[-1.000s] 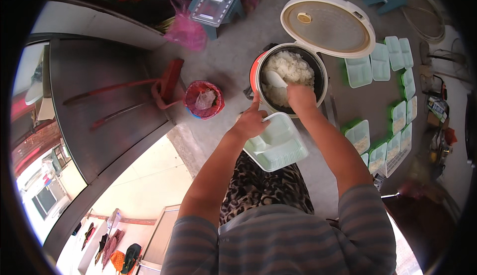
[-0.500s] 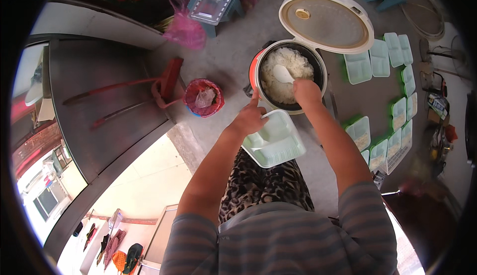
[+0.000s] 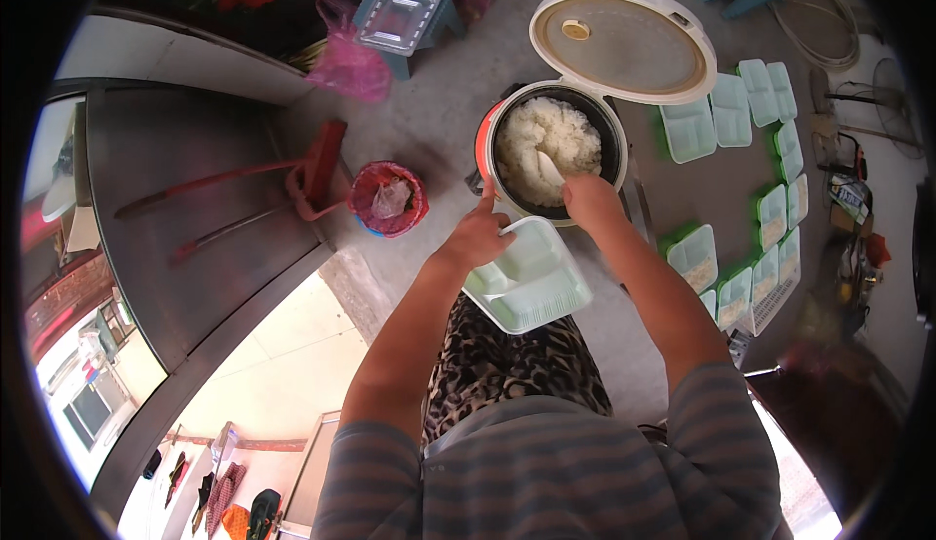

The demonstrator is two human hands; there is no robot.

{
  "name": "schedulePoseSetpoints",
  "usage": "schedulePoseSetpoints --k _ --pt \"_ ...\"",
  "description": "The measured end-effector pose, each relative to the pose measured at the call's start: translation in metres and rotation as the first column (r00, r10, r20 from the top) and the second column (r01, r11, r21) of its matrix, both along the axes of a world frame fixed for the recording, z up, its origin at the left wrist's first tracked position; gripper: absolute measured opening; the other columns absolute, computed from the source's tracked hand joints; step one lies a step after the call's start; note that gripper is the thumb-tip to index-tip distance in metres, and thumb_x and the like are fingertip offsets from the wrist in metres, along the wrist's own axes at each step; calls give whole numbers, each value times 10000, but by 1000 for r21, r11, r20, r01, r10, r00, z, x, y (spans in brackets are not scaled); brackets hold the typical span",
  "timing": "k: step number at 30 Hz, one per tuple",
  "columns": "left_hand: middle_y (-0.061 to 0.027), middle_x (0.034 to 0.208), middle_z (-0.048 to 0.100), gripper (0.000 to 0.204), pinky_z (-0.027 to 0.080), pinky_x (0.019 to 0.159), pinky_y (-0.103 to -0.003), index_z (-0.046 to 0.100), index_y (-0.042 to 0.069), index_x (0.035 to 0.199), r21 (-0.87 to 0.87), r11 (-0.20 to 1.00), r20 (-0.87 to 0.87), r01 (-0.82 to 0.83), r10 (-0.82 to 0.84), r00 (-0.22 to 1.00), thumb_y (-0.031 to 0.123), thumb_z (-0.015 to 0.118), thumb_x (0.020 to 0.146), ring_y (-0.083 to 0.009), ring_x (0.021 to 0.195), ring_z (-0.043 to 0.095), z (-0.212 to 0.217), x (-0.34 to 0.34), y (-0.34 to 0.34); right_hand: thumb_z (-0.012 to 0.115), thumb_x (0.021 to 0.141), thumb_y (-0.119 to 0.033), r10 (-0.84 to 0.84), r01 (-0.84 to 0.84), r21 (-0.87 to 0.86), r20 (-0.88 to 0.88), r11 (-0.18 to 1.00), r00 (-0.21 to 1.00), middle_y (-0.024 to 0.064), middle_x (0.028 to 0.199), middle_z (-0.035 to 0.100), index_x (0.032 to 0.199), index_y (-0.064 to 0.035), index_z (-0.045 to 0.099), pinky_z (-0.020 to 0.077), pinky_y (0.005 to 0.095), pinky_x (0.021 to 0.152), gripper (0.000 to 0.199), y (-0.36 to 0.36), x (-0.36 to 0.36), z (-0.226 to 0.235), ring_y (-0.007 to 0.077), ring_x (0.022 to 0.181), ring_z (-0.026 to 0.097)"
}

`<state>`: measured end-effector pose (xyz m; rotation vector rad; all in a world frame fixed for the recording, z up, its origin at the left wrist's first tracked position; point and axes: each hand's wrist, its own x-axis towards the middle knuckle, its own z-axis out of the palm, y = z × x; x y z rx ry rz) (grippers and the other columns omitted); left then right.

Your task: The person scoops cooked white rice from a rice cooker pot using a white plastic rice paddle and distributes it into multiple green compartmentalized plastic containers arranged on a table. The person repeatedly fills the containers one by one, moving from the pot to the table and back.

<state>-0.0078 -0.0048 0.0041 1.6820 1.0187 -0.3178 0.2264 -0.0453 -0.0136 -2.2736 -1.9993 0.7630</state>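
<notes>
In front of me stands a rice cooker (image 3: 621, 145) with its lid (image 3: 624, 43) swung up, holding cooked white rice (image 3: 554, 135). My right hand (image 3: 591, 203) is closed round the handle of a white rice paddle (image 3: 551, 170), whose blade stands tilted in the rice. Near the cooker's front rim, my left hand (image 3: 478, 236) grips a pale green divided food tray (image 3: 536, 282) by its edge, with the index finger stretched toward the rim. The tray's compartments show no food. My fingers hide part of the paddle's handle and the tray's left side.
To the right, several divided trays (image 3: 688, 131) stand on a dark table (image 3: 663, 189), some with rice in them. On the left are a red-lined bin (image 3: 414, 213), a red dustpan (image 3: 322, 174) and a blue stool (image 3: 398, 64) bearing a clear plastic container (image 3: 398, 19).
The paddle has turned from lying flat on the rice to standing edge-on, its blade dug in. Both hands keep their grip, and the view has shifted slightly.
</notes>
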Motion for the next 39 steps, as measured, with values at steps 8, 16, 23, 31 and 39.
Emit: schedulePoseSetpoints --k 8,16,23,31,39 --pt "-226 1561 -40 366 406 1028 -368 674 71 1139 28 1000 31 -11 10 999 268 628 834 -346 1207 522 -4 4 0 568 851 -192 -197 195 -43 -68 980 978 185 835 654 882 -65 663 507 485 713 161 46 -18 -6 388 791 630" --pt "-279 1543 -20 345 390 1050 -365 684 108 1124 16 1000 -3 10 -10 1000 296 590 851 -342 1226 510 -1 -4 0 539 872 -226 55 -54 -42 14 998 998 176 763 644 795 -36 652 493 502 685 234 35 -1 22 385 748 622" --pt "-218 1564 -16 357 410 1022 -383 676 55 1123 -4 999 40 -40 41 998 246 647 823 -354 1213 513 0 5 1 552 770 -62 129 -117 -283 24 952 991 165 774 664 832 -35 681 525 462 678 146 31 -33 -21 363 771 656" --pt "-221 1563 -10 396 413 1016 -382 647 55 1175 5 999 18 -44 44 999 256 639 834 -345 1191 530 -3 -5 -1 573 796 -69 -30 42 -37 270 998 962 169 787 665 866 -5 596 545 439 628 97 29 28 59 339 725 670" --pt "-220 1510 240 529 442 962 -359 537 36 1305 -22 998 19 -62 62 998 239 645 829 -325 1114 584 -6 -1 -3 564 793 -64 254 -231 -141 177 963 951 173 819 678 913 12 598 549 406 609 146 1 -1 15 329 741 683"
